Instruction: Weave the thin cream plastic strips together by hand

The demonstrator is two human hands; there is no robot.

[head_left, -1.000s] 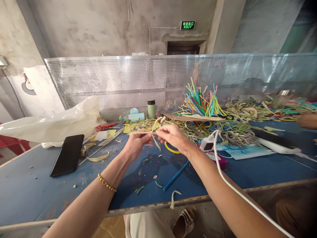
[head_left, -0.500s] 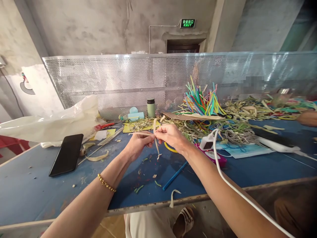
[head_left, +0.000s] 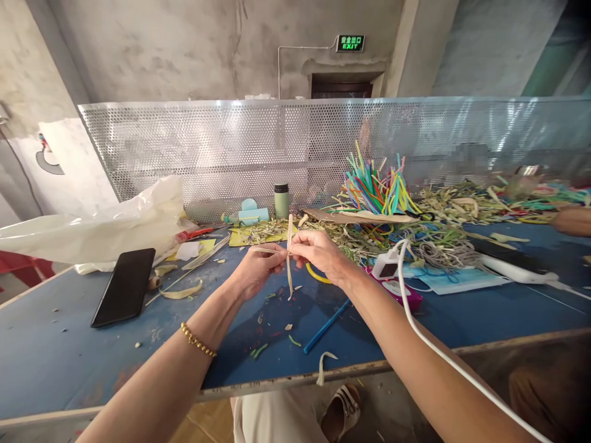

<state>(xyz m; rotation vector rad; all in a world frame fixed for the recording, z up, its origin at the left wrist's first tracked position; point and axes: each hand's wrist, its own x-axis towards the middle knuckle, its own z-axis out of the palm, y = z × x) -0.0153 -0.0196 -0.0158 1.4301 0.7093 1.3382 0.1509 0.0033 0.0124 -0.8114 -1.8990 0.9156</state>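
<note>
Pale dried-leaf strips (head_left: 290,229) cross between my fingertips above the blue table (head_left: 184,354). One strip stands nearly upright, its lower end hanging below my fingers; another lies sideways along my left fingers. My left hand (head_left: 258,268) is closed, pinching the strips at the crossing. My right hand (head_left: 318,253) is closed as well, its thumb and fingers pinching the same spot from the right. The exact crossing is partly hidden by my fingertips. Below on the table lie a blue stick (head_left: 327,327) and a curled pale strip (head_left: 322,369) over the front edge.
A black phone (head_left: 124,287) lies at left, near a plastic sheet (head_left: 138,212). Behind are a green bottle (head_left: 281,202), colourful pipe-like strips (head_left: 376,191) and heaped dried leaves (head_left: 452,203). A white cable (head_left: 425,341) passes my right arm. Another person's hand (head_left: 572,220) is at far right.
The upright strip has turned from a slight slant to nearly vertical, and its lower end has shifted left. Both hands keep their pinch in about the same place.
</note>
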